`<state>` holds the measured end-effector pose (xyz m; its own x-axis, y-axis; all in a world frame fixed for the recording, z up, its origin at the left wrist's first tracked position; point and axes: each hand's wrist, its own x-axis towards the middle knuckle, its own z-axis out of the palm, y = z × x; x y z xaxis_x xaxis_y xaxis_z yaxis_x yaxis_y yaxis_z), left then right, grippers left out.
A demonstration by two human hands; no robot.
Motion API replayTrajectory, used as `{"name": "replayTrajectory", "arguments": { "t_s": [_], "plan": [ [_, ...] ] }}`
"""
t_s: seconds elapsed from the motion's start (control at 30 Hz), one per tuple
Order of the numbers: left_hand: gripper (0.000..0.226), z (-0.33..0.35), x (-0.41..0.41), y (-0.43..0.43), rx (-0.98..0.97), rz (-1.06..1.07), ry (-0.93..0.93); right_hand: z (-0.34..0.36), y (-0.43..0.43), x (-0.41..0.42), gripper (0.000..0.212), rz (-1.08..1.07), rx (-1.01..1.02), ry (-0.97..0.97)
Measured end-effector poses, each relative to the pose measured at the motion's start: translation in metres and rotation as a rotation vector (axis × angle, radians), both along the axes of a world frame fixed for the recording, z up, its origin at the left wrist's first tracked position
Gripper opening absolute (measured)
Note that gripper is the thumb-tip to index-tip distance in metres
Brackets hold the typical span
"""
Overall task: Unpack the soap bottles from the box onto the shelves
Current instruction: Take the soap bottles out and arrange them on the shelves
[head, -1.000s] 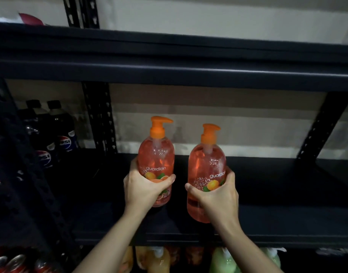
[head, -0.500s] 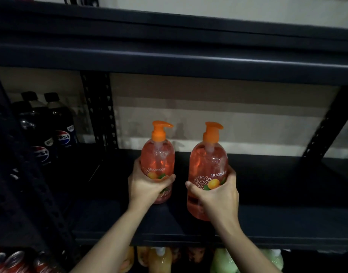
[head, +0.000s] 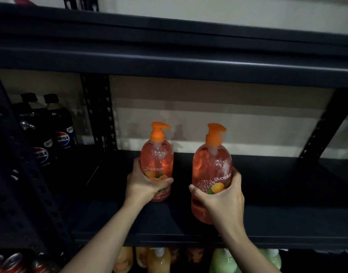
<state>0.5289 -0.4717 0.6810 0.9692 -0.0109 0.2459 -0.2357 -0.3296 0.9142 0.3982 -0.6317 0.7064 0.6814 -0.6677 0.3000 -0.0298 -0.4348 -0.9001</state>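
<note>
Both hands are wrapped around orange pump soap bottles over the dark middle shelf point(head: 287, 219), left hand point(head: 144, 186) gripping the left bottle point(head: 157, 156) further back, right hand point(head: 222, 200) gripping the right bottle point(head: 210, 166) near the front edge, though it's too dim to tell if either base is touching down.

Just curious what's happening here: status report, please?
Left grip holds left bottle; right grip holds right bottle. Both upright at the shelf. Pepsi bottles far left, apart.
</note>
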Motion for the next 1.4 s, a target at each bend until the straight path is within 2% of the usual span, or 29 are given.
{"name": "replayTrajectory", "arguments": {
  "t_s": [0.37, 0.5, 0.63, 1.17, 1.4],
  "plan": [
    [0.093, -0.003, 0.008, -0.002, 0.006, -0.015, 0.016, 0.024, -0.007, 0.018, 0.108, 0.030, -0.038, -0.086],
    [0.093, -0.001, 0.008, -0.003, -0.002, -0.024, 0.032, 0.031, -0.009, 0.040, 0.102, 0.105, -0.054, -0.117],
    [0.093, -0.001, 0.009, -0.002, -0.010, -0.031, 0.037, 0.018, -0.003, 0.057, 0.097, 0.163, 0.012, -0.101],
    [0.092, -0.008, 0.014, -0.004, -0.023, -0.011, 0.009, -0.029, 0.000, 0.081, 0.106, 0.155, 0.121, -0.094],
    [0.095, -0.009, 0.016, -0.005, -0.024, -0.029, -0.001, -0.031, -0.005, 0.078, 0.104, 0.318, 0.186, -0.108]
  ]
}}
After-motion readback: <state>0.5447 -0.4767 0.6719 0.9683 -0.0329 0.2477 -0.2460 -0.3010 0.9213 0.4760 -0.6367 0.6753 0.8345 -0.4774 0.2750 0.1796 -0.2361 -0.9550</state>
